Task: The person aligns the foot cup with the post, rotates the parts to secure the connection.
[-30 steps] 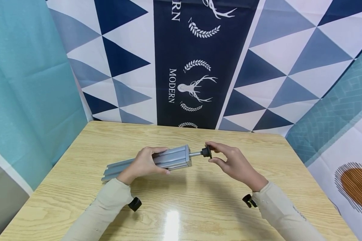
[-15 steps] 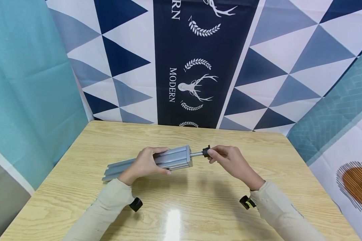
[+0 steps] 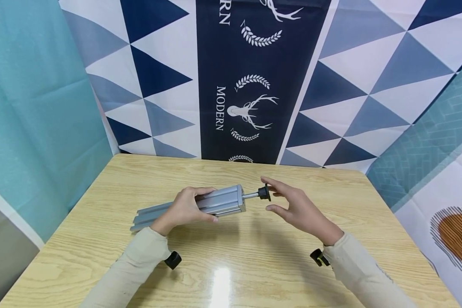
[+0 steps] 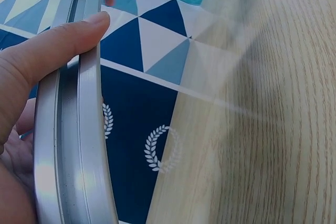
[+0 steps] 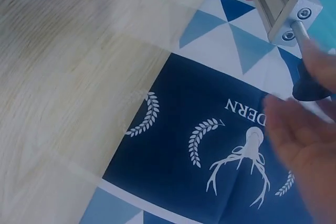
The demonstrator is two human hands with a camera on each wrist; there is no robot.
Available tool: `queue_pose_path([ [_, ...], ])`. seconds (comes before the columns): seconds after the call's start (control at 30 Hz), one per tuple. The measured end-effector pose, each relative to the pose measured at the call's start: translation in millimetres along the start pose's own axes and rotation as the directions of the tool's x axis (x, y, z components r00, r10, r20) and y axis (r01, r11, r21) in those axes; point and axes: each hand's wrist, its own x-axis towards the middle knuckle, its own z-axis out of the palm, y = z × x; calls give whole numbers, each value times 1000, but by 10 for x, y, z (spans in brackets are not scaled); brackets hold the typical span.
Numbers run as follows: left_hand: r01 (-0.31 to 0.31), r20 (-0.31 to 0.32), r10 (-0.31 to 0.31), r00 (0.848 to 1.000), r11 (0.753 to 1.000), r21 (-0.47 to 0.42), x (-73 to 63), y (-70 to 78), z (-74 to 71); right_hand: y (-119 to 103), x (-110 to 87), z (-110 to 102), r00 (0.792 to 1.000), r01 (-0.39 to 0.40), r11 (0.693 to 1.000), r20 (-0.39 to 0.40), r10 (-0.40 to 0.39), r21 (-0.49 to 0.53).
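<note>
My left hand (image 3: 186, 207) grips a silver aluminium extrusion profile (image 3: 222, 201) near its right end, thumb on the near side. In the left wrist view, the thumb lies across the profile's slotted face (image 4: 71, 129). The profile slants over the table, its left end lower. A metal rod (image 3: 250, 196) sticks out of its right end plate (image 5: 299, 19), where bolt heads show in the right wrist view. On the rod's tip sits a black levelling foot (image 3: 263, 193) with a flat flange. My right hand (image 3: 298, 211) is spread around this foot, thumb apart below it and fingertips right behind the flange.
The wooden table (image 3: 231, 252) lies under both hands, with a bright reflection near its front. A patterned cloth (image 3: 238, 64) hangs behind its far edge. Teal curtain (image 3: 34, 107) borders the left side. Black wrist devices (image 3: 173, 260) are strapped to both sleeves.
Half a second ago my right fingers pinched the black foot; now they are spread apart around it, as they were one second ago. The left hand and profile stay almost in place.
</note>
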Motion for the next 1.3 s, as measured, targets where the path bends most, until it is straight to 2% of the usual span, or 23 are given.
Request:
queue_pose_path([
  [0.13, -1, 0, 1, 1000, 1000, -10, -2, 3, 2, -5, -2, 6, 991, 127, 989, -30, -129, -69],
  [0.2, -3, 1, 3, 1000, 1000, -12, 2, 3, 6, -5, -2, 6, 987, 151, 983, -45, -156, -103],
  [0.3, -11, 0, 11, 1000, 1000, -11, 3, 1, 9, -1, -5, 3, 987, 143, 983, -51, -149, -112],
  [0.4, -14, -4, 14, 1000, 1000, -12, 1, -2, 5, 1, -10, 0, 996, 75, 995, -32, -77, -69],
  [0.53, -13, -7, 13, 1000, 1000, -11, 0, -1, -1, 4, -14, 16, 997, -75, 997, -12, 75, 24],
  [0.7, -13, 4, 13, 1000, 1000, -12, 4, -7, 3, -6, 3, 46, 976, -212, 967, -22, 217, 145],
  [0.8, -16, 5, 16, 1000, 1000, -13, 6, -13, 5, -17, 14, 47, 964, -256, 944, -15, 265, 206],
  [0.87, -18, 4, 18, 1000, 1000, -14, 8, -17, 7, -20, 14, 42, 963, -260, 943, -15, 268, 206],
  [1.0, -23, 1, 23, 1000, 1000, -13, 12, -23, 9, -13, -6, 31, 974, -223, 964, 0, 226, 144],
  [1.1, -26, 0, 26, 1000, 1000, -10, 12, -30, 10, 3, -18, 25, 986, -166, 983, 22, 165, 73],
  [1.2, -26, 2, 26, 1000, 1000, -11, 11, -34, 13, 23, -14, 26, 998, -64, 998, 21, 63, 15],
  [1.3, -28, 2, 28, 1000, 1000, -10, 11, -32, 16, 39, 0, 29, 998, 56, 998, -18, -56, -42],
])
